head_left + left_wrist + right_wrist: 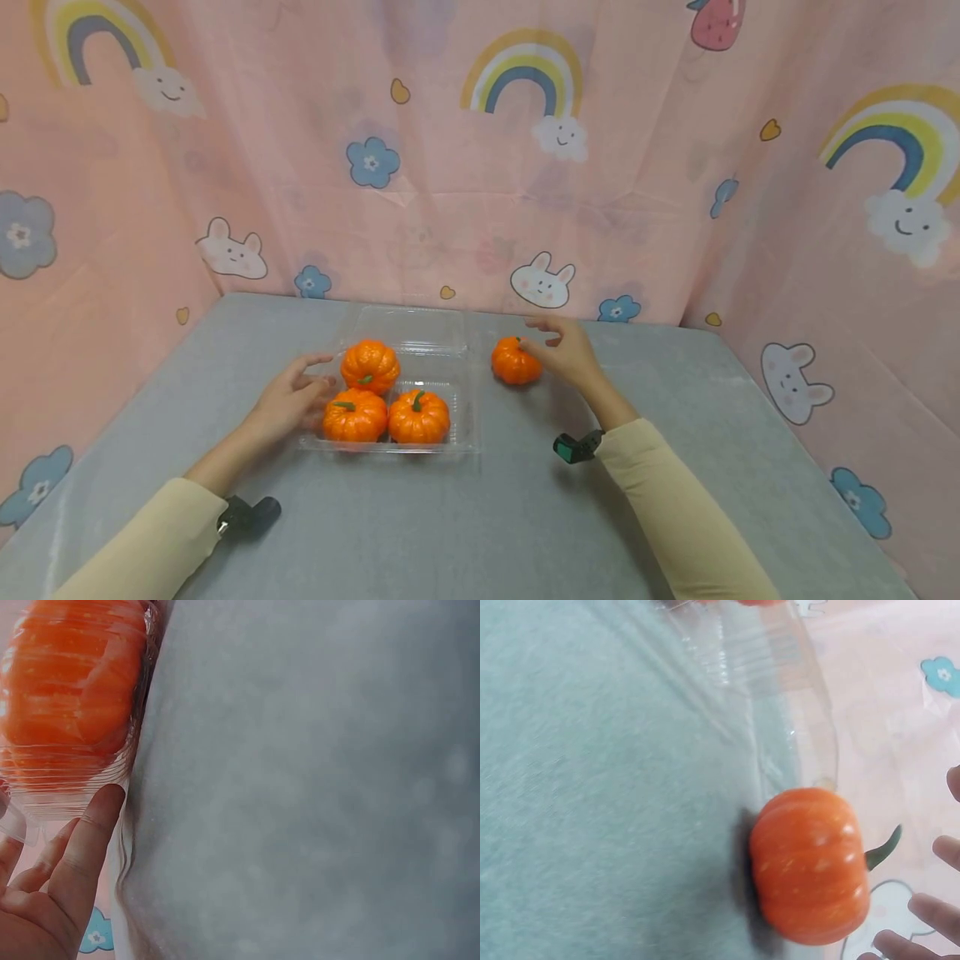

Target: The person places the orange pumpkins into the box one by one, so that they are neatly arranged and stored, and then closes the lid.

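Note:
Three small orange pumpkins with green stems, one of them the rear pumpkin (370, 367), sit in a clear plastic clamshell container (467, 417), its lid folded back. Against the container's left side rests my left hand (288, 402), its fingers extended; in the left wrist view, a fingertip (111, 796) meets the ribbed wall. A fourth pumpkin (515, 362) stands on the table, to the right of the container. My right hand (568, 354) hovers at that pumpkin's right side. In the right wrist view, the fingers (935, 911) are spread apart, beyond the stem and off the pumpkin.
The grey table (480, 533) runs back to a pink patterned curtain (450, 233), which also hangs along both sides. A dark camera device is strapped at each wrist, the left device (249, 517) close over the tabletop.

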`<state>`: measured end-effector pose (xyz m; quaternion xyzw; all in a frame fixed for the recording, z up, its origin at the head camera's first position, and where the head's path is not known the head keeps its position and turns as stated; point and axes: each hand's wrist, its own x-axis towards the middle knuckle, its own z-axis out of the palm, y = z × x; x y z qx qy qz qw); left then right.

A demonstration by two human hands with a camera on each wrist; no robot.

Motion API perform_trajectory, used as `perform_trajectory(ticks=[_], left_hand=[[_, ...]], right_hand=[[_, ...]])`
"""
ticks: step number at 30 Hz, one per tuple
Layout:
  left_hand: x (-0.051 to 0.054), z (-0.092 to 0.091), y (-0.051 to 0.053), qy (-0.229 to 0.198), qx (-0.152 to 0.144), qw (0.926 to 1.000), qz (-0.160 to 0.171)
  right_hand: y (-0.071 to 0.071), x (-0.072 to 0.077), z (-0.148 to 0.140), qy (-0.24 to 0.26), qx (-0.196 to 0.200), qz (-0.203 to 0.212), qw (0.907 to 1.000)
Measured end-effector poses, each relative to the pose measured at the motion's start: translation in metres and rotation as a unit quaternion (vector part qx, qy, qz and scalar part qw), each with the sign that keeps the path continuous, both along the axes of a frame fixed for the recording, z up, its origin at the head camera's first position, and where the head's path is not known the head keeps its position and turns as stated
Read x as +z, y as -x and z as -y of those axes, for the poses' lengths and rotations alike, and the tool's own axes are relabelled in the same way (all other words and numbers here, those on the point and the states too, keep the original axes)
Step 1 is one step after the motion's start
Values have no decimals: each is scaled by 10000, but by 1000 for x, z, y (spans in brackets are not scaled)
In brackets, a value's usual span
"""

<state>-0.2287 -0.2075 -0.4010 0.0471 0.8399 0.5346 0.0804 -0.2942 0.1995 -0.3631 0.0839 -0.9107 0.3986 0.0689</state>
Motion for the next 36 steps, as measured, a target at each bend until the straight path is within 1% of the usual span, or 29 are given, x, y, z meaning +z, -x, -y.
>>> perform_trajectory(ticks=[4, 9, 12, 18, 22, 27, 36], left_hand=[[1, -1, 0, -24, -9, 10000, -22], [0, 0, 0, -3, 1, 10000, -31], [-1, 0, 0, 33, 19, 10000, -25], [-2, 1, 1, 59, 12, 10000, -67], [-3, 1, 1, 44, 13, 9999, -90], [-4, 1, 2, 22, -6, 9999, -115], [-3, 1, 1, -49, -41, 9999, -97]], right_hand=[[0, -8, -4, -17, -59, 137, 9999], [1, -17, -8, 89, -28, 266, 9996], [2, -22, -10, 135, -97, 359, 9992], [3, -31, -10, 409, -297, 629, 9967], [4, -37, -11, 555, -316, 738, 9952], [6, -41, -13, 591, -292, 673, 9956], [5, -44, -12, 581, -246, 521, 9966]])
